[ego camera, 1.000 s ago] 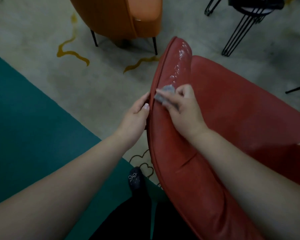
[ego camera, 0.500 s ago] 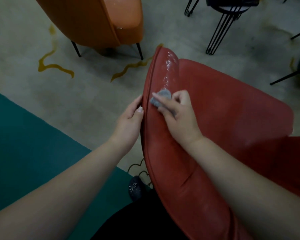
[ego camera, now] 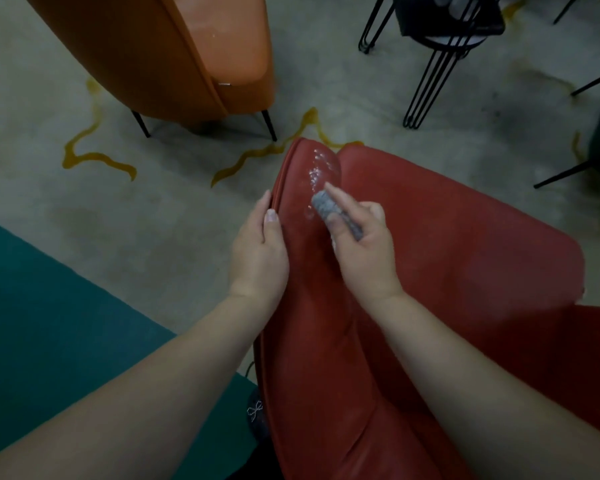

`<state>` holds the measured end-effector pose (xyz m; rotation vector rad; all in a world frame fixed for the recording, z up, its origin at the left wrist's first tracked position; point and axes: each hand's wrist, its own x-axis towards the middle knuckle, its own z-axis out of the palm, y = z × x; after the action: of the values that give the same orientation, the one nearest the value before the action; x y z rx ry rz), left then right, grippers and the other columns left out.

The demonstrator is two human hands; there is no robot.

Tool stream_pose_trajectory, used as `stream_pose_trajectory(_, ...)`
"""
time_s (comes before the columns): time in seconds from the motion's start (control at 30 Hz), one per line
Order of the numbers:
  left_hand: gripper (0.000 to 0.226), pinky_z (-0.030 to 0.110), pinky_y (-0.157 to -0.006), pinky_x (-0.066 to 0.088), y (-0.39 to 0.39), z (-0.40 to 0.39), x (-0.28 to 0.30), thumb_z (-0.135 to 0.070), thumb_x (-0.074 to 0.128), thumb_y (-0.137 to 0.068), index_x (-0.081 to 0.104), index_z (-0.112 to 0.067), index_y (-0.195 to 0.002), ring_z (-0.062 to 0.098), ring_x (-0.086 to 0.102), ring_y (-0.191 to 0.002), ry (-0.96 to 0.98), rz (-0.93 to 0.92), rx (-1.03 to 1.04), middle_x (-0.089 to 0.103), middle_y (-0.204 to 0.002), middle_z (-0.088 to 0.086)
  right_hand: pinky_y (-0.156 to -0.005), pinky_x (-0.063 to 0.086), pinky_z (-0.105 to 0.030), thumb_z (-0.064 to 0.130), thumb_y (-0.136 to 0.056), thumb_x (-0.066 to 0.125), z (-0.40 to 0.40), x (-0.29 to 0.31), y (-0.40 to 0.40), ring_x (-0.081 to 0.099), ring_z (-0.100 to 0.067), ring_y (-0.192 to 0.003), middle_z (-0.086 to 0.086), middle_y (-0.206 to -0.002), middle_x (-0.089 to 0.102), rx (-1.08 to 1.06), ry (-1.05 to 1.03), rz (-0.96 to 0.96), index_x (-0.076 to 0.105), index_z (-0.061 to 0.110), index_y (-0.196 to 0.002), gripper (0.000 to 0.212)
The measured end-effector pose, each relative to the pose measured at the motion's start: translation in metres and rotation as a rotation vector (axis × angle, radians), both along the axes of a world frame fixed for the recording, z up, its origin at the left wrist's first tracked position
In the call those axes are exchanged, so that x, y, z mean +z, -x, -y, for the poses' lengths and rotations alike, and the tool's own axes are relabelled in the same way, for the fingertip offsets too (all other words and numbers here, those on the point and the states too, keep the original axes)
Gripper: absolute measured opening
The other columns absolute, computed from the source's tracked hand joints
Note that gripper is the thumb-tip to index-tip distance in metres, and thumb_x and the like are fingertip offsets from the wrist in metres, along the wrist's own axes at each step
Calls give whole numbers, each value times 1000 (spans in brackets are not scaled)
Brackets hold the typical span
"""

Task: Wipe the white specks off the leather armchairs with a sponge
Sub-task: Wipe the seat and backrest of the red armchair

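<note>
The red armchair (ego camera: 447, 271) fills the lower right of the room from where I stand, its padded arm running long and narrow away from the person toward the far tip, where a patch of white specks (ego camera: 317, 171) glints on the leather. An orange armchair (ego camera: 174, 53) stands on the floor beyond it, well apart. The left hand (ego camera: 258, 251) lies flat along the outer edge of the red arm, fingers straight and pressing the piping, thumb on the top face; it steadies rather than grasps. The right hand (ego camera: 364, 244) has its grip clamped on the sponge (ego camera: 333, 211), a small grey wad pinched between thumb and curled fingers with the forefinger laid out along its top. The sponge points up the arm's long axis, its front end just short of the specks, which lie straight ahead of it toward the tip. The right hand is the nearer one to them, so I'd judge the next stroke to be a push forward along the arm. Against a second ago, the sponge sits higher up the arm, closer to the specks, the forefinger now stretched out over it, and the left hand has slid up alongside.
</note>
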<state>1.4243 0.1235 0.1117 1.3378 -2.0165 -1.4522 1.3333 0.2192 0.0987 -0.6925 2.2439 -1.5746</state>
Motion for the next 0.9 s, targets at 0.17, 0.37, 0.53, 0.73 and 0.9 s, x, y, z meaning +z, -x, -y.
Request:
stream_pose_trajectory(0.17, 43, -4, -94, 23, -3, 3, -10, -26, 36, -101, 43, -30, -143, -2, 42, -124, 128, 56, -72, 51, -138, -12, -92, 30, 1, 15, -97, 50, 29, -6, 60, 47, 20, -99, -7, -126, 51, -55, -34, 115, 49, 28, -138, 43)
stream_pose_trajectory(0.37, 44, -1, -101, 23, -3, 5, -15, -22, 38, -101, 41, -30, -144, -8, 39, -125, 171, 33, -102, 48, -139, -15, -112, 32, -27, 22, -99, 49, 71, -27, 102, 45, -12, -127, -9, -143, 42, -93, -48, 251, 33, 21, -148, 52)
stream_pose_trajectory(0.53, 44, 13, -106, 29, -3, 4, -15, -19, 39, -101, 43, -29, -143, -4, 42, -127, 175, 17, -98, 50, -139, -14, -97, 27, 0, 27, -98, 51, 81, -38, 100, 46, -1, -110, -6, -130, 43, -15, -115, 142, 49, 29, -138, 41)
stream_pose_trajectory(0.73, 43, 8, -106, 28, -2, 3, -12, -15, 41, -100, 45, -24, -142, -3, 43, -127, 203, 20, -93, 51, -139, -9, -88, 26, 5, 16, -95, 55, 59, -27, 78, 46, 15, -89, 9, -98, 39, 147, -90, -11, 51, 25, -137, 43)
stream_pose_trajectory(0.9, 43, 2, -101, 27, -3, 3, -11, -14, 41, -100, 46, -26, -141, -5, 43, -124, 194, 29, -95, 51, -138, -11, -103, 27, -9, 11, -92, 57, 18, -20, 32, 48, -2, -109, -4, -104, 45, 310, -20, -29, 55, 25, -133, 43)
